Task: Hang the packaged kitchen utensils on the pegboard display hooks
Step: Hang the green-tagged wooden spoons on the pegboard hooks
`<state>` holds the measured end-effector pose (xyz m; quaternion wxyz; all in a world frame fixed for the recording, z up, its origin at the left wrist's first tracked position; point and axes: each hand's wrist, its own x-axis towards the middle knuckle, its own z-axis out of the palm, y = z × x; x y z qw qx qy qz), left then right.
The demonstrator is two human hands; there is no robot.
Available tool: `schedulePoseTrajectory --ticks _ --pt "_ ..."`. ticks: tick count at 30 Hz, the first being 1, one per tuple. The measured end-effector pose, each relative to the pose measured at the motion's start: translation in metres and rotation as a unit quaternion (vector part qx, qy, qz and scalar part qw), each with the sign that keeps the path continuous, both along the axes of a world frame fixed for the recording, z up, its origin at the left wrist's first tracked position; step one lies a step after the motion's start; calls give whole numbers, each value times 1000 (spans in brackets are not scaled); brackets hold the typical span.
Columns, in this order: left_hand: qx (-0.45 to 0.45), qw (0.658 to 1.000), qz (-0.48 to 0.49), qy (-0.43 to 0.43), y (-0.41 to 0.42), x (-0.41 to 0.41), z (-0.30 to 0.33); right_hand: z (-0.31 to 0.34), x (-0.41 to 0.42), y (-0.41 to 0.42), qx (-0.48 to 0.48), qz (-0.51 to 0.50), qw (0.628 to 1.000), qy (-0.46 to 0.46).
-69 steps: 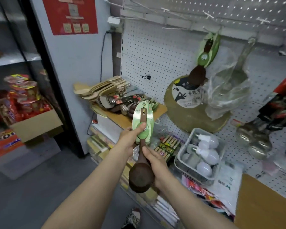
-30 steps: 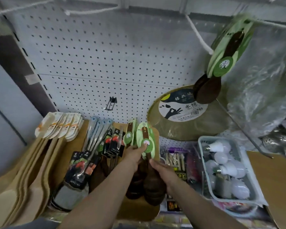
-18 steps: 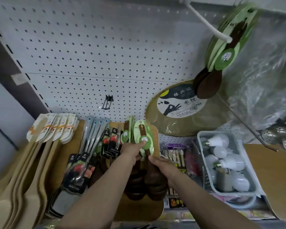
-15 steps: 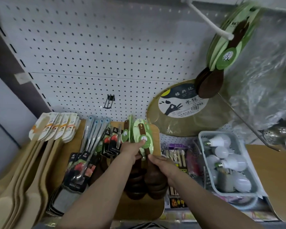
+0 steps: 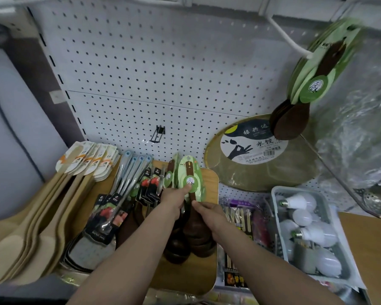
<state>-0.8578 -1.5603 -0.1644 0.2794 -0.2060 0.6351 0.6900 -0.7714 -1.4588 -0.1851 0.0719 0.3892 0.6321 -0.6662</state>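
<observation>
Packaged dark wooden spoons (image 5: 190, 216) with leaf-shaped green card sleeves are stacked on a rounded-corner wooden board (image 5: 209, 179) at the foot of the white perforated pegboard (image 5: 141, 62). The topmost spoon's card is pinched by the left hand (image 5: 174, 200), its thumb pressed on the round green label, while the smooth brown handle just below the card is gripped by the curled fingers of the right hand (image 5: 207, 213). More spoons of the same kind (image 5: 306, 84) are hung from a white hook (image 5: 288, 40) at upper right, their glossy oval bowls overlapping a round flat woven mat (image 5: 262, 170) that is leaned against the pegboard. Pale wooden spatulas (image 5: 53, 205) with paper sleeves are fanned at left, beside metal utensils (image 5: 128, 179) on black cards. Matte white bulbs (image 5: 306, 221) are held in a grey plastic basket (image 5: 277, 194) at right, and crinkled clear plastic wrap (image 5: 356, 128) is seen above it.
</observation>
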Motion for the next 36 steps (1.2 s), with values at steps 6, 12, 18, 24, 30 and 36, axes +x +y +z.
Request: schedulePoseTrajectory --ticks 6,12,18,24,30,36 --pt "-45 999 -2 30 5 4 4 1 3 5 47 22 999 0" --pt "-42 999 7 25 5 6 5 6 4 8 21 22 1000 4" --pt "-16 1000 16 13 2 6 12 21 4 9 31 21 999 3" --pt "20 999 41 20 -5 0 20 50 -1 8 89 -34 994 49" --pt "32 997 61 35 -28 -18 51 83 -35 -10 143 -62 982 111" --pt "31 995 83 54 -85 -42 75 109 -66 -68 94 -21 987 129"
